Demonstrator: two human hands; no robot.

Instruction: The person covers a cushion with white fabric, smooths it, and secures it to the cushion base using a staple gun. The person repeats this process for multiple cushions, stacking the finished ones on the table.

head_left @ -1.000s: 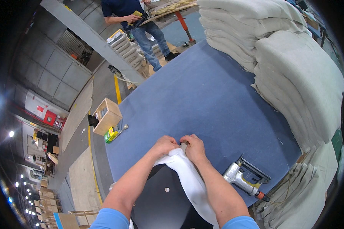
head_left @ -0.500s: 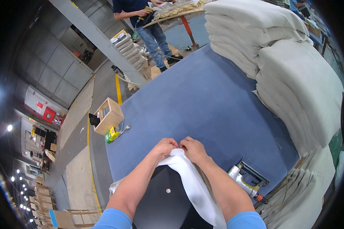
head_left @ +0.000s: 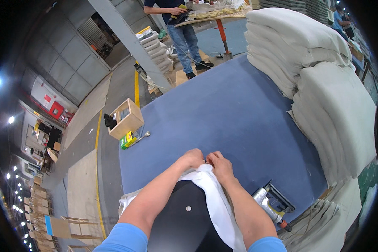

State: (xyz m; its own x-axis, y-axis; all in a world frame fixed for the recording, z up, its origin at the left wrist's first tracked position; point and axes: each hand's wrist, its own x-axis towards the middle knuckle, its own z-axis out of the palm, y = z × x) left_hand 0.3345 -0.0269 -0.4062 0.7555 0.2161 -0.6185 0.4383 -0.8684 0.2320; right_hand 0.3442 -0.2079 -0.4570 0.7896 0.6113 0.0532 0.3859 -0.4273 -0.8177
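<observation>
A black curved panel (head_left: 180, 220) with a small pale round spot lies in front of me, its sides wrapped by white fabric (head_left: 212, 193). At the panel's far end, my left hand (head_left: 193, 158) is closed, pinching the fabric edge from the left. Close beside it, my right hand (head_left: 221, 167) pinches the same gathered edge, fingers curled. The fingertips are partly hidden behind the knuckles and cloth. On the table to the right of my right forearm lies a pneumatic staple gun (head_left: 273, 203) with a hose fitting, touched by neither hand.
The work lies on a blue-covered table (head_left: 206, 113). Tall stacks of pale upholstered cushions (head_left: 327, 96) line its right side. At its left edge are a wooden box (head_left: 128, 118), a green-yellow carton (head_left: 127, 140) and a metal tool (head_left: 143, 137). Beyond, a person (head_left: 182, 33) works at another table.
The whole view has shifted, so surroundings sit farther right and slightly lower on the far side. Both hands keep pinching the fabric edge, with the left fingers turned a little more inward.
</observation>
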